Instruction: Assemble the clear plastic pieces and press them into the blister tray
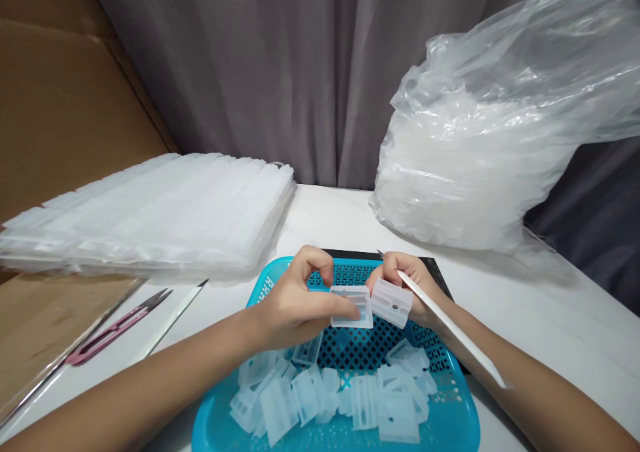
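Left hand (pixel 295 302) pinches a clear block (pixel 364 300); right hand (pixel 419 284) holds a second block (pixel 391 303) close beside it, plus a white tool (pixel 453 327); below, a blue basket (pixel 463 415) bears more blocks (pixel 397 417); the step looks like close handwork, the next move calling for steadiness.

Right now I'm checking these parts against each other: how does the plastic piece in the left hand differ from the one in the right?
The left-hand piece shows a rimmed recess, while the right-hand piece shows a ridged face with a small dark hole. The left-hand piece sits nearly level; the right-hand piece tilts down to the right. Both are translucent, whitish plastic.
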Tool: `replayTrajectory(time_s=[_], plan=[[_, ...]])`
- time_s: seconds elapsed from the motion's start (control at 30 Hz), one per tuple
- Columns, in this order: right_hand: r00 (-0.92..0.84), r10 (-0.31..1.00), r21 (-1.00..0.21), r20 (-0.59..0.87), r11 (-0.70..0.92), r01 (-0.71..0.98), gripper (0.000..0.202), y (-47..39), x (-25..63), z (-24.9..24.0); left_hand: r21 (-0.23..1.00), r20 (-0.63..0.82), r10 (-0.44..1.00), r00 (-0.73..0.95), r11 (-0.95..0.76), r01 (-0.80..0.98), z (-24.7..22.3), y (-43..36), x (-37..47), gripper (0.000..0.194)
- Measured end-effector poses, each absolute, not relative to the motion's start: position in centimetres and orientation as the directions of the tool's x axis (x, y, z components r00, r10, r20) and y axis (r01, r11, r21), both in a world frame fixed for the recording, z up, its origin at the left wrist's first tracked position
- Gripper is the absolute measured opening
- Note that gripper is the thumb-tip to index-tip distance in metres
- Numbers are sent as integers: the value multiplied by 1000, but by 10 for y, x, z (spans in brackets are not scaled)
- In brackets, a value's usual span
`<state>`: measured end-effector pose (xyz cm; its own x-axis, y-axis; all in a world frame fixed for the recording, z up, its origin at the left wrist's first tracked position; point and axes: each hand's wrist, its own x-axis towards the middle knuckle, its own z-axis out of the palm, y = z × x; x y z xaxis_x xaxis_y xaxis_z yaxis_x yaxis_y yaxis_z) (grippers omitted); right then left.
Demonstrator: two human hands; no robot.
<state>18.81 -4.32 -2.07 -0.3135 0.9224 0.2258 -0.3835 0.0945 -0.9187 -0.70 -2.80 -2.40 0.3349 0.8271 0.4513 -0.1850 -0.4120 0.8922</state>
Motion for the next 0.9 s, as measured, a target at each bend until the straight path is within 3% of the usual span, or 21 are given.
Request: replayTrajectory(time_s=[0.27, 0.5, 0.63, 0.73, 0.83, 0.9], plan=[[-318, 919, -917, 232, 98, -386, 50, -42, 189, -22, 774, 597, 695, 402, -630, -61, -29, -23, -9, 29], [-310, 926, -913, 216, 79, -400, 48, -42, 190, -24, 699, 613, 630, 477, -714, 45, -33, -19, -13, 18], [-304, 923, -919, 235, 110, -378, 49, -41, 190, -26, 547, 662, 470, 584, -835, 52, -30, -15, -18, 10], [-266, 916, -907, 301, 188, -378, 47, -43, 192, -29, 444, 678, 367, 637, -895, 43, -20, -14, -17, 24], [-233, 864, -877, 445, 369, -307, 43, -46, 193, -32, 512, 611, 411, 677, -857, 58, -8, -14, -14, 24], [-289, 754, -807, 590, 560, -189, 38, -48, 191, -33, 587, 549, 457, 700, -807, 65, -2, -13, -12, 21]])
